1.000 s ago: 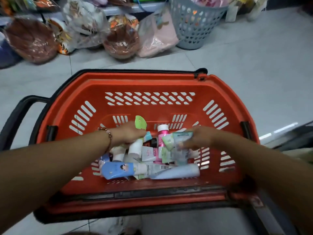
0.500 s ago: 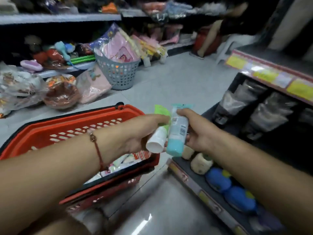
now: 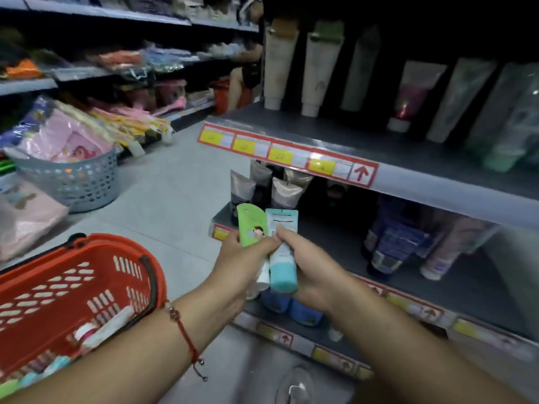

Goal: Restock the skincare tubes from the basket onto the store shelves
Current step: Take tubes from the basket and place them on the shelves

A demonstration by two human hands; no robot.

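Both hands meet in front of the middle shelf (image 3: 455, 275). The left hand (image 3: 239, 263) grips a green tube (image 3: 249, 228), crimped end up, fingers and thumb curled round its lower body. The right hand (image 3: 312, 269) grips a teal-capped tube (image 3: 282, 269) just beside it, cap down, thumb pressed on its front. The two tubes touch side by side.

At 8 o'clock from the hands sits the red shopping basket (image 3: 87, 287), with more tubes (image 3: 108, 325) lying inside, partly hidden by the left forearm. At 1 o'clock the upper shelf (image 3: 379, 147) carries a row of standing tubes behind yellow price labels (image 3: 280, 154). Dark and silver tubes (image 3: 271, 188) stand at 12 o'clock, directly behind the held pair. At 3 o'clock blue bottles (image 3: 390, 246) stand on the middle shelf. Below the hands, blue containers (image 3: 303, 313) are half covered by the right wrist.

A grey laundry basket (image 3: 75, 179) of pink goods stands on the floor at 10 o'clock. The printing on every product is too blurred to read.
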